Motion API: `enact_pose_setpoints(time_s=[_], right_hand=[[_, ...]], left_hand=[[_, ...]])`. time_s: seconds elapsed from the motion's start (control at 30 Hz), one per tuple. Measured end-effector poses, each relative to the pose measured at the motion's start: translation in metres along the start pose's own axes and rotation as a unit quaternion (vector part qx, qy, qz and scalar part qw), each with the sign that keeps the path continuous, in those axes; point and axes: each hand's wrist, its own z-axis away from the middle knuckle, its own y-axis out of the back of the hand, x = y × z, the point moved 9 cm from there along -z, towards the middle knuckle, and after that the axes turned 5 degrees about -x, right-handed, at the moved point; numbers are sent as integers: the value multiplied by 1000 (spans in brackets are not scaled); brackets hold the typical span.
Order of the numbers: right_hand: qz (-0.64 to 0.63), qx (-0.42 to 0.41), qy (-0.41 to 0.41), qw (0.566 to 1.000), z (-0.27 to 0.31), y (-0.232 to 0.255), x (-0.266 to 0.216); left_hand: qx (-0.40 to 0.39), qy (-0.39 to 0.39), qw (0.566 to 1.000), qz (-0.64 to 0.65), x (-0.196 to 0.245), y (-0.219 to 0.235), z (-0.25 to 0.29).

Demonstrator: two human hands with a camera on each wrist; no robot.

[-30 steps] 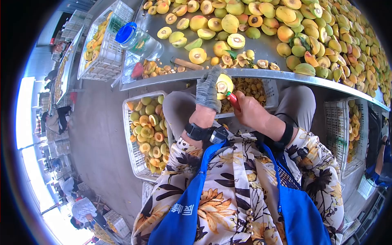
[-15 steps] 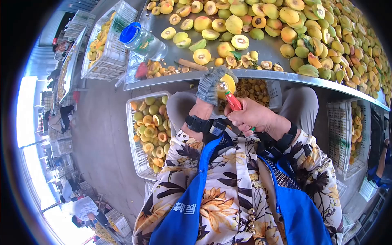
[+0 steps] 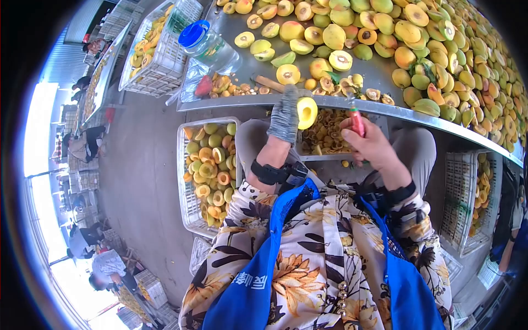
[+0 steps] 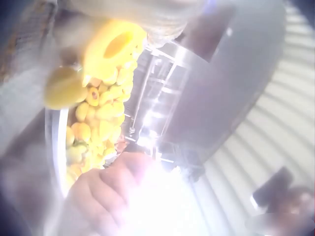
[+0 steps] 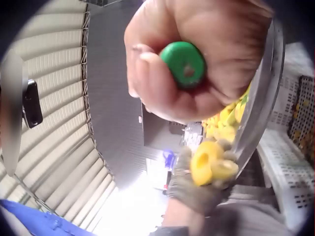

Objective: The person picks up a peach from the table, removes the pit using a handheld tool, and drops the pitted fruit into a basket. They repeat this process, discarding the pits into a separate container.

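Note:
My left hand (image 3: 284, 118), in a grey knit glove, holds a yellow peach half (image 3: 307, 113) just in front of the table edge. Its cut face shows a smooth hollow and no stone. In the right wrist view, a second yellow piece (image 5: 224, 169) sits beside that half in the glove. My bare right hand (image 3: 375, 144) grips a red-handled tool (image 3: 357, 123) to the right of the fruit, its thin metal tip pointing at the table. The handle's green end (image 5: 183, 64) shows inside the curled fingers in the right wrist view.
A metal table (image 3: 236, 102) carries a large heap of peach halves (image 3: 462, 71), a water bottle (image 3: 213, 49) and a wooden-handled tool (image 3: 268, 83). Below its edge, a crate of stones and scraps (image 3: 330, 137) stands between the knees. Crates of halves stand left (image 3: 184, 181) and right (image 3: 454, 203).
The tool's tip was at the stone in the peach half; now the right hand has drawn away rightward with the tool, and the half shows a bare hollow. The left hand keeps holding it.

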Motion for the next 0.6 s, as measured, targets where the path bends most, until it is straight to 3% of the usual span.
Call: enact_pose_setpoints(time_s=[0.1, 0.17, 0.23, 0.33, 0.37, 0.43, 0.47, 0.5, 0.53, 0.57, 0.6], right_hand=[[93, 69, 66, 991, -2, -3, 3], [138, 77, 49, 986, -1, -7, 2], [223, 91, 139, 961, 0, -11, -16], [222, 100, 109, 964, -7, -4, -7], [224, 99, 111, 963, -6, -4, -8], [296, 124, 157, 934, 3, -5, -18], [308, 130, 164, 928, 3, -1, -15], [309, 129, 167, 927, 4, 1, -13], [302, 124, 160, 932, 4, 3, -9], [293, 120, 151, 936, 3, 5, -6], [271, 111, 89, 952, 0, 9, 3]], left_hand=[[-1, -6, 999, -33, 28, 14, 9], [1, 0, 998, -69, 42, 12, 10], [2, 4, 995, -104, 60, 17, 30], [7, 7, 987, -158, 86, 25, 40], [10, 5, 987, -158, 80, 32, 45], [90, -56, 989, -104, 60, 71, 61], [121, 60, 977, 165, 14, 100, 70], [139, 170, 880, 420, -33, 120, 86], [123, 191, 947, 228, -67, 164, 108], [102, 204, 973, 25, -58, 182, 117], [26, 329, 908, -256, -65, 194, 134]])
